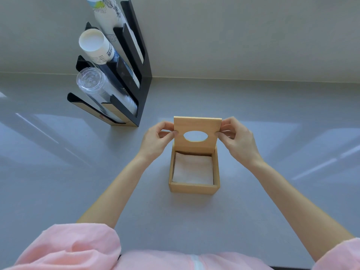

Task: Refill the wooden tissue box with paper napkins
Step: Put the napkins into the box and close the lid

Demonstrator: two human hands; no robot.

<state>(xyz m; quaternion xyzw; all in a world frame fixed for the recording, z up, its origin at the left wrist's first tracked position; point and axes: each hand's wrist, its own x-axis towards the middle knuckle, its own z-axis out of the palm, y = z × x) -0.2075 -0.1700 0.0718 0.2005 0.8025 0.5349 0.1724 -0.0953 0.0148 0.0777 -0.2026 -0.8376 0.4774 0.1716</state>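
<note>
A square wooden tissue box (193, 187) stands in the middle of the grey counter, its top uncovered. A stack of white paper napkins (192, 170) lies flat inside it. The wooden lid (196, 124), with an oval hole in its middle, is held upright over the box's far edge. My left hand (156, 139) pinches the lid's left edge. My right hand (238, 139) pinches its right edge.
A black cup dispenser rack (136, 78) stands at the back left against the wall, holding stacks of paper cups (96, 45) and clear plastic cups (93, 82). The grey counter (272, 191) stretches around the box, with a wall behind it.
</note>
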